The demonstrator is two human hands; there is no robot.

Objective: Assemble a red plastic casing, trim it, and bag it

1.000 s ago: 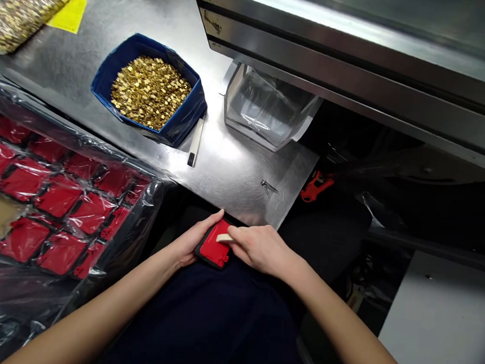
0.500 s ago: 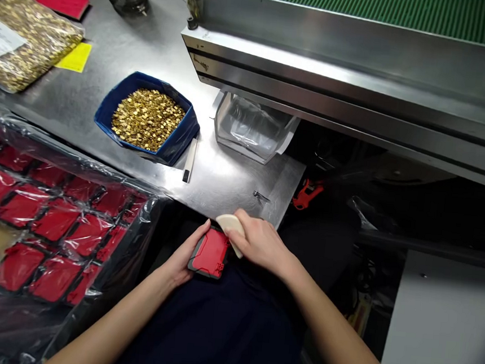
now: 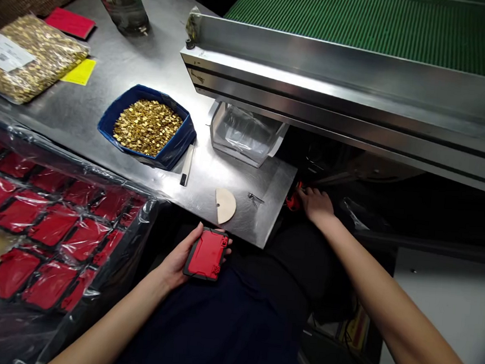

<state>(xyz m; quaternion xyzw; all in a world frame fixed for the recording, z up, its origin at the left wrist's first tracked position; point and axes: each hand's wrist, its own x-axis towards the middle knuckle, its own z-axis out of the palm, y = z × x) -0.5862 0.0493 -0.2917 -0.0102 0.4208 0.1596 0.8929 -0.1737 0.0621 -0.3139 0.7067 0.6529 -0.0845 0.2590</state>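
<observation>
My left hand (image 3: 182, 258) is closed around a flat red case with dark grey edges (image 3: 207, 254), held above my lap. The case has small hinge-like fittings along its right side. My right hand (image 3: 317, 205) reaches out to the right, its fingers curled on an orange-red tool (image 3: 293, 200) beside the table's corner. Much of that tool is hidden by the hand. A cream half-round disc (image 3: 225, 205) lies flat on the metal table (image 3: 242, 183). Close to it is a small metal piece like tweezers or a clip (image 3: 256, 198).
A blue bin (image 3: 107, 118) holds many small gold pieces, with a white stick (image 3: 186, 166) beside it. A clear bin (image 3: 246, 134) sits under the conveyor frame (image 3: 338, 108). At left, a plastic-lined box (image 3: 149, 210) contains several red cases. A bag of gold pieces (image 3: 36, 65) lies behind.
The cream disc has left my right hand and now lies on the table. My right hand has moved right to the orange-red tool. My left hand still holds the red case.
</observation>
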